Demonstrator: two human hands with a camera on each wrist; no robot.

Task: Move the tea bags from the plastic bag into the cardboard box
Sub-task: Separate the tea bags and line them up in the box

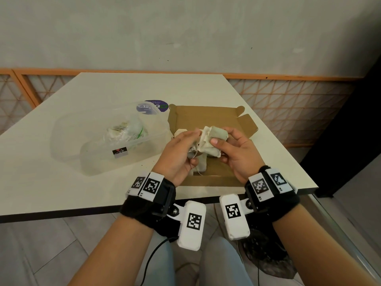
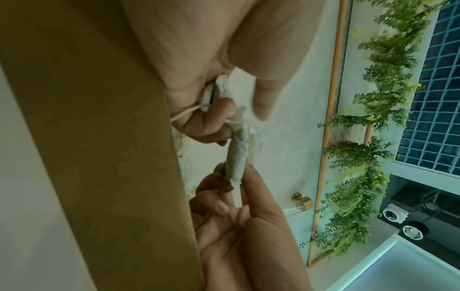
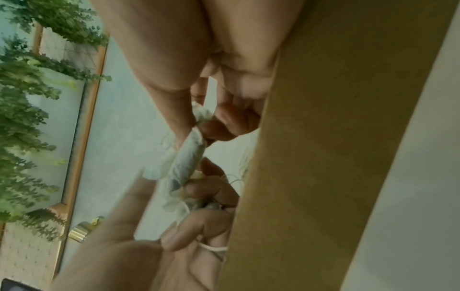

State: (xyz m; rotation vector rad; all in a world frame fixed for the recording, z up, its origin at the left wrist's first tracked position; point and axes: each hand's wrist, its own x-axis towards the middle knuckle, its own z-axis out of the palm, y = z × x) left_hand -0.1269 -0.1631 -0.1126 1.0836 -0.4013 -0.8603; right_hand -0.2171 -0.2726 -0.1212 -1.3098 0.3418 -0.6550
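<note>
At about 10 o'clock from the hands, the plastic bag (image 1: 125,132) lay crumpled inside a clear plastic tub (image 1: 99,159) on the table (image 1: 61,182), with pale tea bags visible through it. At 12 o'clock from the tub's far rim sat a round purple lid (image 1: 153,106). To its right the cardboard box (image 1: 208,116) lay open and flat, flaps spread, long axis running from 6 to 12 o'clock. Over the box, both hands held a cluster of tea bags (image 1: 210,141) clear of the cardboard; the cluster's long axis ran roughly from 7 to 1 o'clock in the head view. The left hand (image 1: 179,153) had fingers curled around the cluster's lower end, strings trailing below its palm. The right hand (image 1: 237,151) pinched the upper end between thumb and fingertips. More tea bags (image 1: 201,168) lay in the box beneath the hands.
</note>
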